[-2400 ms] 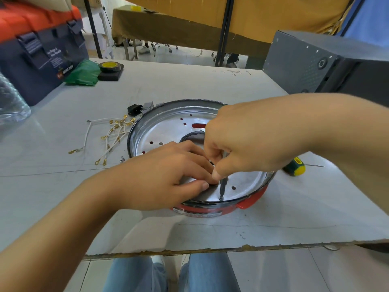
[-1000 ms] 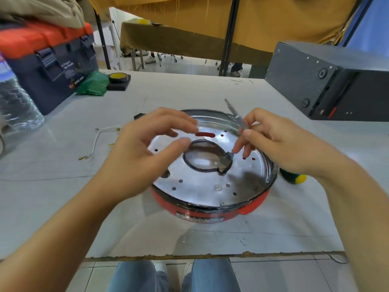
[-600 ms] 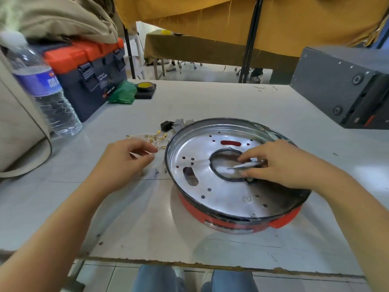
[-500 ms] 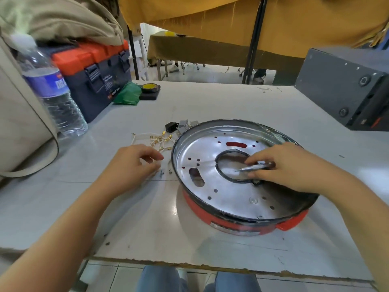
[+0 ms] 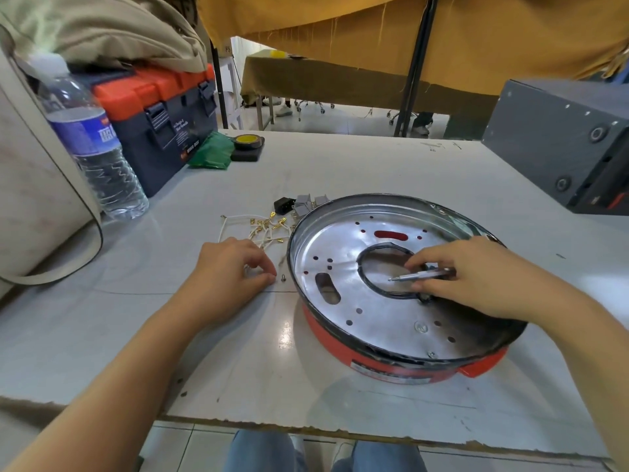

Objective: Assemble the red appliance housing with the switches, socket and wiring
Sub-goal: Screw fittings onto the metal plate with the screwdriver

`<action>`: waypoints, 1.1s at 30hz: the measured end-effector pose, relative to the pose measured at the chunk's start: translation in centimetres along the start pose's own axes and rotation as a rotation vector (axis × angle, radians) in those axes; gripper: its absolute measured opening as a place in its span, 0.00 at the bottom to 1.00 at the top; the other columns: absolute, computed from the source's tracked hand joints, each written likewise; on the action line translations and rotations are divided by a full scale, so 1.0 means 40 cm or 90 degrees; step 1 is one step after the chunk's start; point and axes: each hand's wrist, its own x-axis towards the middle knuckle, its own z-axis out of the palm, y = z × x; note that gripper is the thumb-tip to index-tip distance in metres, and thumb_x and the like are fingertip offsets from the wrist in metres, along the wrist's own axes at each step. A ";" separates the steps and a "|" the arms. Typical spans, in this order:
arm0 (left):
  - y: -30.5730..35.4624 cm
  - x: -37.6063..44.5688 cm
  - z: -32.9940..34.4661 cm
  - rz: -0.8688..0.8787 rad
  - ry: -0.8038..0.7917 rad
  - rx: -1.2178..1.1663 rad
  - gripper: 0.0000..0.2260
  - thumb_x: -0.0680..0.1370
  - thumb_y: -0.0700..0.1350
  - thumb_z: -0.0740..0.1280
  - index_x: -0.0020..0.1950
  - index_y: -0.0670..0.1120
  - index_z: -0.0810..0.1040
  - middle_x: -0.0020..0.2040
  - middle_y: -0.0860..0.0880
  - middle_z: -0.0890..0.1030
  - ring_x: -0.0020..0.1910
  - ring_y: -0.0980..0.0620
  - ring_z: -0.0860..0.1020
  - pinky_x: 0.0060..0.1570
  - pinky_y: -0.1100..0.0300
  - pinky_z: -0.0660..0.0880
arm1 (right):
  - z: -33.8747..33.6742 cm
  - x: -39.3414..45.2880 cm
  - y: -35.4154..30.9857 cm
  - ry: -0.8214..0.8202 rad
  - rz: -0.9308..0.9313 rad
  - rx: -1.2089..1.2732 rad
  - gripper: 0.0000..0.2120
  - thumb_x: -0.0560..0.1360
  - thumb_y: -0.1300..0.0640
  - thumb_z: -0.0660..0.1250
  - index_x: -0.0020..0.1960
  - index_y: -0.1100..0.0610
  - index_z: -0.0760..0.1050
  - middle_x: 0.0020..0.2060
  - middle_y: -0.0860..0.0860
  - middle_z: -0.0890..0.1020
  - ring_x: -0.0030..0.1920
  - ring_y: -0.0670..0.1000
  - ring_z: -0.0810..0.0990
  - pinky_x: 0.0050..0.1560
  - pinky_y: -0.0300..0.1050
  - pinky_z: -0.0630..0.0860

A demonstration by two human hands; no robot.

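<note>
The round red appliance housing lies on the white table, its silver metal plate facing up. My right hand rests over the plate's central opening and holds a thin metal screwdriver, tip pointing left. My left hand is on the table left of the housing, fingertips curled down by a small screw; whether it pinches anything is hidden. White wires with gold terminals lie just beyond it. A black socket and grey switches sit behind the housing's rim.
A water bottle and an orange and dark toolbox stand at the left. A beige bag fills the left edge. Green cloth and a yellow tape roll lie farther back. A grey metal box stands at the right.
Both hands left the plate's front rim. My left hand moved off to the table by the wires and screw; my right hand lifted the screwdriver and laid it across the central opening.
</note>
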 end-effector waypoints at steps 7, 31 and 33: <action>-0.008 0.001 0.004 0.037 0.140 -0.047 0.04 0.75 0.40 0.68 0.43 0.47 0.81 0.40 0.56 0.80 0.44 0.60 0.76 0.48 0.65 0.67 | 0.012 -0.007 -0.003 0.018 0.003 0.000 0.13 0.73 0.39 0.63 0.57 0.38 0.75 0.43 0.47 0.82 0.44 0.48 0.78 0.50 0.50 0.76; 0.124 0.036 -0.058 0.163 0.005 -0.233 0.02 0.72 0.45 0.70 0.42 0.53 0.81 0.38 0.55 0.83 0.40 0.59 0.79 0.43 0.70 0.74 | -0.010 0.028 -0.081 -0.066 -0.136 0.146 0.18 0.74 0.45 0.64 0.27 0.47 0.69 0.23 0.42 0.73 0.26 0.43 0.69 0.32 0.36 0.66; 0.115 0.039 -0.057 0.161 0.016 -0.211 0.05 0.73 0.44 0.70 0.42 0.54 0.81 0.40 0.57 0.82 0.42 0.61 0.79 0.45 0.74 0.72 | -0.007 0.037 -0.084 -0.088 -0.124 0.159 0.20 0.73 0.45 0.67 0.24 0.48 0.68 0.21 0.44 0.70 0.25 0.44 0.67 0.30 0.36 0.65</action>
